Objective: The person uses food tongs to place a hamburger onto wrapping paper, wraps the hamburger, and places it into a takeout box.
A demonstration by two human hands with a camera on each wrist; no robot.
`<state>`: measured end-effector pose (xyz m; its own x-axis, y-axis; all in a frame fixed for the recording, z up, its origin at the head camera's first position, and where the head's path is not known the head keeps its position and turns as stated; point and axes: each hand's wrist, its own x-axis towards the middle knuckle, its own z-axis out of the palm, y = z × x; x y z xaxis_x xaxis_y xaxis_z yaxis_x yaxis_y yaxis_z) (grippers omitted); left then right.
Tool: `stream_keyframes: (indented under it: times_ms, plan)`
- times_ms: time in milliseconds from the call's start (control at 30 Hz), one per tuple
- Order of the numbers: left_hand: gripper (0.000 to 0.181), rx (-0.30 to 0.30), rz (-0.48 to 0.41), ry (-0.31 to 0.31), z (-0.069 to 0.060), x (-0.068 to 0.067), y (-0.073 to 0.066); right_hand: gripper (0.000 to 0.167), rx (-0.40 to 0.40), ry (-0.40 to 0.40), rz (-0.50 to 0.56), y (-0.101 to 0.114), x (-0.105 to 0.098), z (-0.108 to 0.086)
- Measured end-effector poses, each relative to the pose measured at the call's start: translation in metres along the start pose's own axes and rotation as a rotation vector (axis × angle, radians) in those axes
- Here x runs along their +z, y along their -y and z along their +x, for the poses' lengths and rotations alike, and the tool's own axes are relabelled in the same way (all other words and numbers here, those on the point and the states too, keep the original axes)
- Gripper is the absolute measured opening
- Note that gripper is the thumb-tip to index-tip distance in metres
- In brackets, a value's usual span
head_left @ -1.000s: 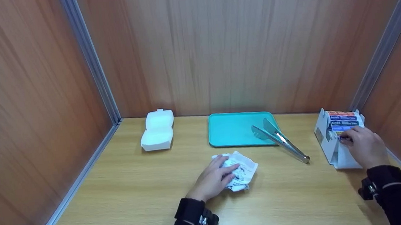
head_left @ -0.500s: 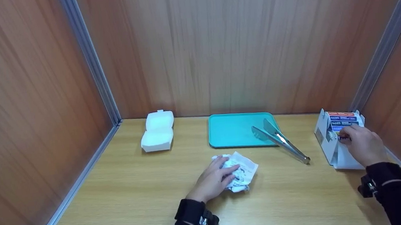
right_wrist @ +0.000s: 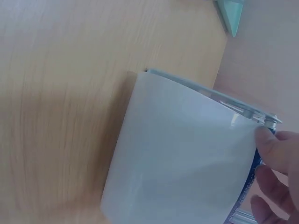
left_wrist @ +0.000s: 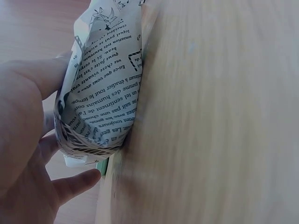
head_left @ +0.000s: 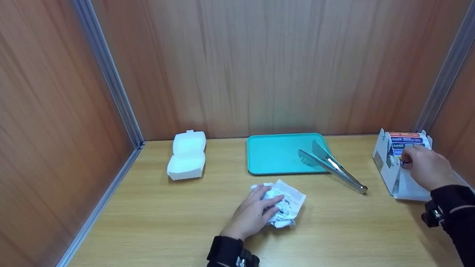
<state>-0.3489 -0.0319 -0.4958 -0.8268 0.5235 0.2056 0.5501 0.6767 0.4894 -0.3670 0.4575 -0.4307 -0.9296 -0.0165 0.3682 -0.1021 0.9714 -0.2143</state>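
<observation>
Pale wood-grain worktop (head_left: 144, 245), walled by brown wood panels (head_left: 239, 56) at 9, 12 and 3 o'clock; grey metal strips (head_left: 108, 71) at the joints. Near the middle: one printed paper bundle (head_left: 291, 202), left hand (head_left: 249, 216) resting on it, grip loose, fingers apart. From the bundle, at 2 o'clock: one white dispenser (head_left: 410, 188), right hand (head_left: 433, 170) pinching its upper front edge, grip together. At 12: one turquoise tray (head_left: 271, 154), metal tongs (head_left: 339, 170) crossing its 4 o'clock rim. At 10: one white clamshell box (head_left: 186, 165), unfolded.

Crumpled printed paper (head_left: 290, 204), white dispenser (head_left: 391, 176) (far right)
</observation>
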Motion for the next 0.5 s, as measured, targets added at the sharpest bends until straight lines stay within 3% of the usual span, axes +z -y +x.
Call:
stream_keyframes:
  times_ms: [133,500]
  plan:
    - [0.042,-0.013,-0.014,0.010,0.0000,0.0015,0.0002,0.011,0.007,0.014,0.009,-0.0001,0.0005,0.0006]
    - [0.042,-0.017,-0.008,0.010,-0.0003,0.0009,0.0000,0.010,-0.030,-0.060,-0.008,-0.0016,0.0003,-0.0002]
